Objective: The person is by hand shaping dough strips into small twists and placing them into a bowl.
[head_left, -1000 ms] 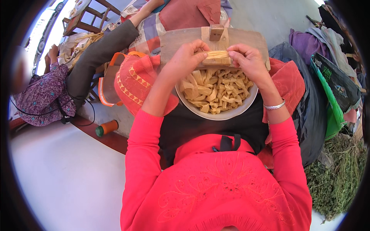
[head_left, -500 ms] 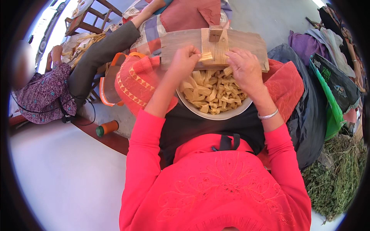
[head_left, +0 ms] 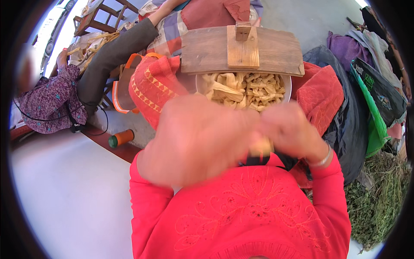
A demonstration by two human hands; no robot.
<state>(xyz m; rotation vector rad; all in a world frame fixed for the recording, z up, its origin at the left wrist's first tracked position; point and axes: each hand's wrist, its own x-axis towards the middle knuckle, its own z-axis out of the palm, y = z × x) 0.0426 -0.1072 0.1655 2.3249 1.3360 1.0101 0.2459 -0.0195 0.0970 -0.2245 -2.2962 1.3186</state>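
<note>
Both hands blurred, close together in front of the red sweater (head_left: 254, 207). Left hand (head_left: 200, 136) spreads larger in view; right hand (head_left: 293, 129) meets it at the fingers. A pale yellow strip (head_left: 261, 146) shows just below the meeting point, toward the body; long axis seems to run away from the chest, though smear makes this uncertain. Its visible part lies nearer the right hand's fingers. Fingers look curled, but grip cannot be told, nor which hand has the strip.

Bowl (head_left: 289, 88) directly beyond the hands, near side hidden by them; wooden board (head_left: 282, 49) beyond that. Bowl contents: tan-yellow pieces (head_left: 265, 88), flat, creased, ribbon-like; longer, broader ones toward the left hand's side, shorter folded bits toward the right's.
</note>
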